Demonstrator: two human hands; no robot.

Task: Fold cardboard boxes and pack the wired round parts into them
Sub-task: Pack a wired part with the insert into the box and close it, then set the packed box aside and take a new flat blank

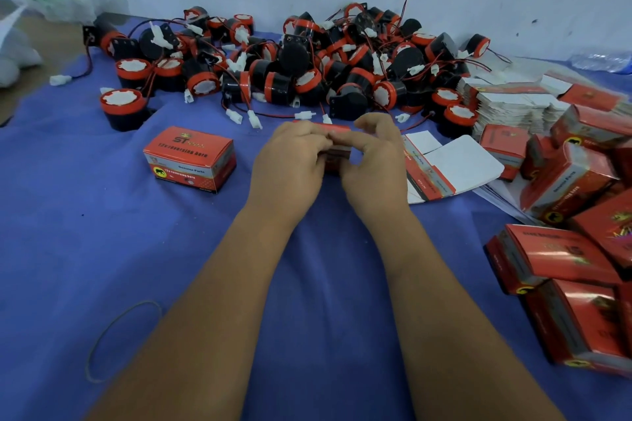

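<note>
We pinch the box [337, 143] between left hand [290, 161] and right hand [371, 161], long axis running across; parts [307, 58] lie just beyond.

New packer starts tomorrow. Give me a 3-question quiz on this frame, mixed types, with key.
1. True or false: both hands hold the same red box.
2. The closed box lying alone is on which side of the hands? A) left B) right C) behind them
3. Fill in: the loop lying on the cloth at near left is a rubber ____.

Key: 1 true; 2 A; 3 band. The parts pile lies by the wall, the flat boxes at right.
</note>
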